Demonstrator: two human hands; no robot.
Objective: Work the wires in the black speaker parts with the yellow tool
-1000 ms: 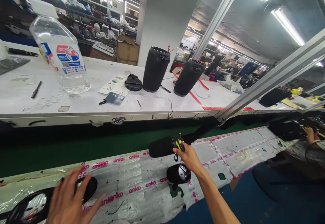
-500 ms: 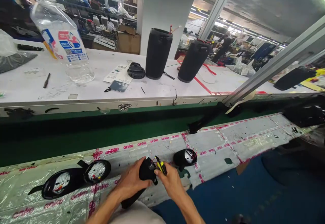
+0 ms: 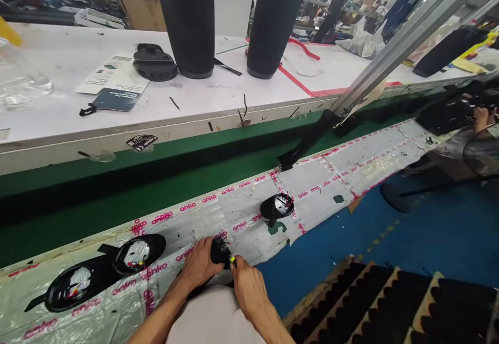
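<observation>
My left hand (image 3: 199,262) is wrapped round the near end of a black speaker housing (image 3: 220,253), which lies tilted over the bench edge close to my lap. At that end my right hand (image 3: 250,288) grips a yellow-and-black hand tool (image 3: 233,260), mostly hidden by the fingers; its tip is not clear. To the left rest two more black speaker housings, one (image 3: 153,245) behind the other (image 3: 64,288), with open ends showing silver insides and small coloured wires. Another housing (image 3: 268,208) with red wires lies to the right of my hands.
A plastic-covered bench (image 3: 249,185) with pink-printed tape runs across. Beyond a green strip, a white shelf (image 3: 128,123) bears two upright black speakers (image 3: 191,27), a black part (image 3: 155,63) and tags (image 3: 117,98). Racks of black pieces (image 3: 390,302) stand lower right; a person's hand (image 3: 481,118) shows far right.
My view has tilted down and shifted, bringing the lower-right racks into sight. The tool, earlier upright beside the housing's end, is now lower and more covered by my right hand.
</observation>
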